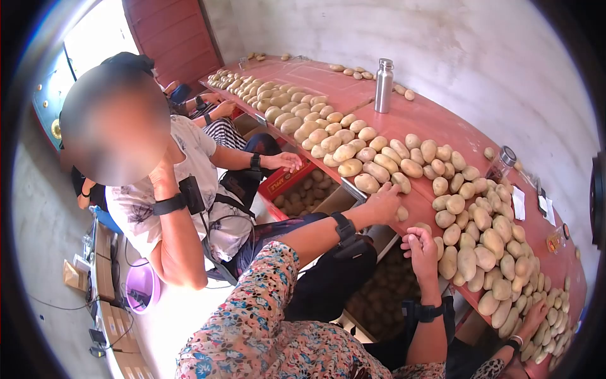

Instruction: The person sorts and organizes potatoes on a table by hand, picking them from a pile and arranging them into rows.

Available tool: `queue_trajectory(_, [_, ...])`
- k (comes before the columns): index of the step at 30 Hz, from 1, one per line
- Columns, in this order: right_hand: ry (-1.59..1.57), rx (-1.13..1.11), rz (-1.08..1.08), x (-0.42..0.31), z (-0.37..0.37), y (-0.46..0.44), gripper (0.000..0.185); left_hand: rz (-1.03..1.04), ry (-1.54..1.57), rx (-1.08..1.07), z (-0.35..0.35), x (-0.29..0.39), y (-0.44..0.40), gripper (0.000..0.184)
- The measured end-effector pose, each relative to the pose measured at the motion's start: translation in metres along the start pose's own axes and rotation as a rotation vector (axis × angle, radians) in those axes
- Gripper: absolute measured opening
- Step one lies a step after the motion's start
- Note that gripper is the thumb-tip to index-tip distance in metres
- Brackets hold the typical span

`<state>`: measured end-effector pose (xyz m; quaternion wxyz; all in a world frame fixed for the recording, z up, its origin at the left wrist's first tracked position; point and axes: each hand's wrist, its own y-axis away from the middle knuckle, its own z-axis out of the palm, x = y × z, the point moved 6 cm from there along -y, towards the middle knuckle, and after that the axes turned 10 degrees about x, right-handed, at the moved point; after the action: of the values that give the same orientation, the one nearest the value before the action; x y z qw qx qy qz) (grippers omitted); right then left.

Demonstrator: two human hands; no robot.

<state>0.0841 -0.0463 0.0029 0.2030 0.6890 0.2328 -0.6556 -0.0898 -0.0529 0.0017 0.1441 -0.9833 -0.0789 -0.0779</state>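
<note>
The left hand [384,203] reaches over the near edge of the bench [418,201], fingers partly extended against a potato [400,183] at the end of the long row [319,134] — whether they grip it cannot be told. The right hand [421,252], loosely curled and seemingly empty, hovers by that edge beside the larger pile [485,258] — potatoes lie close in, presumably for easy reach.

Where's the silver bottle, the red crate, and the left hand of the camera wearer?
Silver bottle [384,88]: head view, middle of its body.
Red crate [281,183]: head view, its lettered wall.
Left hand [384,205]: head view, back of the hand.
</note>
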Motion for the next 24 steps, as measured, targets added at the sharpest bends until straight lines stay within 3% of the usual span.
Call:
queue_trajectory(8, [0.067, -0.059, -0.032, -0.004, 0.011, 0.005, 0.018, -0.076, 0.067, 0.04, 0.001, 0.0, 0.011, 0.053])
queue_trajectory(14, [0.082, -0.072, -0.061, 0.002, 0.013, 0.006, 0.016, -0.08, 0.332, 0.112, 0.0, -0.003, 0.01, 0.056])
queue_trajectory(21, [0.002, -0.121, -0.136, 0.003, 0.016, 0.006, 0.015, -0.089, 0.305, 0.071, 0.008, -0.005, 0.006, 0.062])
queue_trajectory(24, [-0.082, -0.039, -0.164, -0.016, 0.001, 0.006, 0.016, 0.008, 0.344, 0.267, 0.005, -0.01, -0.001, 0.057])
